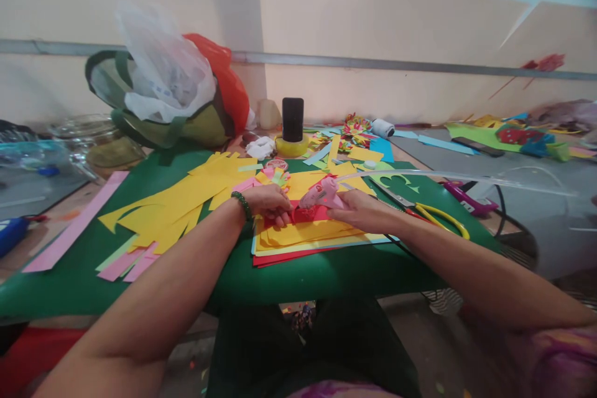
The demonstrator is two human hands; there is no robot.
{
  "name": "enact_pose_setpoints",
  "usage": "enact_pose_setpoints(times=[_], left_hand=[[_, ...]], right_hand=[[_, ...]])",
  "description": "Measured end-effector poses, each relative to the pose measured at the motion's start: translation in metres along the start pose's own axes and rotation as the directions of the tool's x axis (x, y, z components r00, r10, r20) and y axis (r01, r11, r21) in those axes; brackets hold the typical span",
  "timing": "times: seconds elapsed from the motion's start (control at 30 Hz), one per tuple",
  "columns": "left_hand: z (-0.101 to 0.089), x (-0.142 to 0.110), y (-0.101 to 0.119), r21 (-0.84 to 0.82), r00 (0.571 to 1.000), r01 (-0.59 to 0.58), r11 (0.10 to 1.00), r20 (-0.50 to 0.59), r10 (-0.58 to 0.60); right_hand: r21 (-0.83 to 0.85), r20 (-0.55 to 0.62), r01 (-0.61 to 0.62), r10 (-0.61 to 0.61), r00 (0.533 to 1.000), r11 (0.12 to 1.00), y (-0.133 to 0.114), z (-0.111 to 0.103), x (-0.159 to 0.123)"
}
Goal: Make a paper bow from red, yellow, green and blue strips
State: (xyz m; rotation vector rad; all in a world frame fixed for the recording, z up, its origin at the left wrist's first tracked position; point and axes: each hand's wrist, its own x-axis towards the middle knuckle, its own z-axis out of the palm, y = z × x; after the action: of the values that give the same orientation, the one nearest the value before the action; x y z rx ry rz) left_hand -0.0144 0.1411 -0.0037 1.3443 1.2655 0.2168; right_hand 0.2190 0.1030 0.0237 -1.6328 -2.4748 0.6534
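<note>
My right hand (357, 208) is closed round the handle of a pink glue gun (321, 191), its nozzle pointing left. A long clear glue stick (448, 174) trails to the right from behind the gun. Under the nozzle lies a piece of red paper (305, 214), on top of a stack of yellow paper sheets (298, 235). My left hand (270, 202), a green beaded bracelet at its wrist, has its fingers curled together on the left end of the red paper. Cut pink and green paper strips (275, 177) stand just beyond this hand.
Scissors (420, 205) with yellow and red handles lie right of my right hand. Yellow paper cut-outs (172, 199) and a pink strip (79, 221) spread leftward over the green mat (233, 280). A phone (293, 119) stands upright behind; a bag (172, 112) sits back left.
</note>
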Motion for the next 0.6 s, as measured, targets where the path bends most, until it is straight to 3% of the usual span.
enact_pose_setpoints(times=[0.2,0.43,0.6], left_hand=[[0.0008,-0.0002,0.0011,0.026,0.999,0.028,0.999,-0.036,-0.027],[0.0003,-0.0022,0.0007,0.002,1.0,-0.011,1.0,0.016,0.011],[0.0013,-0.0038,0.0026,0.016,1.0,0.016,1.0,-0.01,-0.016]], right_hand=[[-0.038,-0.01,0.037,-0.037,0.999,0.999,0.0054,-0.0036,-0.001],[-0.061,-0.005,0.058,-0.059,0.998,0.996,-0.003,-0.0032,0.0009],[-0.117,0.002,0.02,-0.02,1.0,0.993,0.0013,-0.0036,0.0037]])
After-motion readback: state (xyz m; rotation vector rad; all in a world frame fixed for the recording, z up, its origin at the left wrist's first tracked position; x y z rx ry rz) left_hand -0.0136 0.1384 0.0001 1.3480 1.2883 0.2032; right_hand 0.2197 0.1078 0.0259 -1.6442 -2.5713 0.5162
